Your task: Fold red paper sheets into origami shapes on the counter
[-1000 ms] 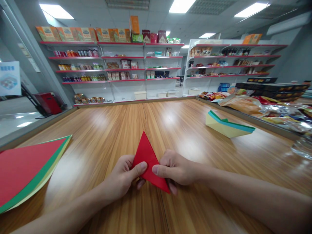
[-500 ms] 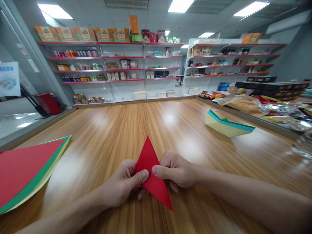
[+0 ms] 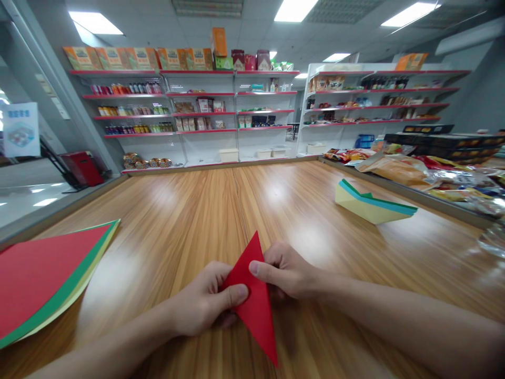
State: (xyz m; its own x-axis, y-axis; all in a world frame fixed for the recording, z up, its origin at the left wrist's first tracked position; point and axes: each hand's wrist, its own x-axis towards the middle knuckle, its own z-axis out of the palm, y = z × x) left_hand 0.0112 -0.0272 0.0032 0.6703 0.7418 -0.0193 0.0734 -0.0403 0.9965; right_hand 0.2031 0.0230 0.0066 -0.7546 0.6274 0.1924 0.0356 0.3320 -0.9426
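Observation:
A folded red paper (image 3: 255, 310), shaped like a triangle with one point up and one toward me, is held above the table between both hands. My left hand (image 3: 207, 300) pinches its left edge, thumb on the front face and fingers behind. On the right edge, higher up, my right hand (image 3: 290, 271) grips it the same way, its thumb near the upper point. The fingers behind the paper are mostly hidden. To the far right stands a folded paper boat (image 3: 369, 205) in pale yellow, blue and green.
A stack of coloured paper sheets (image 3: 51, 273), red on top, lies at the table's left. The wooden table (image 3: 197, 200) has a raised edge. Snack packets (image 3: 398, 168) and dark boxes (image 3: 445, 142) lie beyond its right edge; stocked shelves (image 3: 197, 95) stand behind.
The red paper has turned slightly and shifted right, its lower point coming nearer to me. My right thumb sits higher on it. The whole view has shifted a little.

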